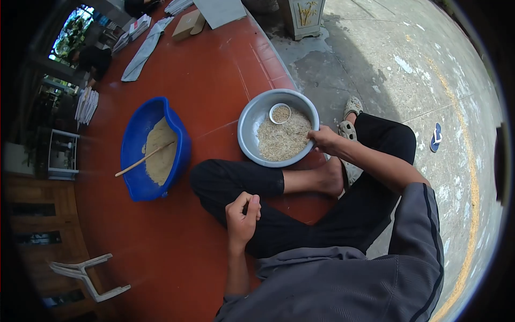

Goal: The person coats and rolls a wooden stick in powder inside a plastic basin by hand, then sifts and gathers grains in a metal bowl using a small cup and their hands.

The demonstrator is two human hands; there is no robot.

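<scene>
A round metal basin [248,134] stands on the red floor in front of my crossed legs, with pale grain [281,140] in it. On the grain sits a small white cup [280,114] with some grain inside. My right hand [323,139] grips the basin's right rim, fingers closed on it. My left hand [243,214] is curled into a fist above my knee; whether it holds anything is hidden. To the left, a blue tub [185,147] holds tan powder [160,155], and a wooden stick [144,159] leans across its rim.
Papers [87,106], a grey cloth strip [144,53] and a cardboard box [188,27] lie on the red floor. A person [95,61] is at the upper left. A planter [302,19] stands beyond the floor's edge; a blue sandal [436,137] lies on concrete.
</scene>
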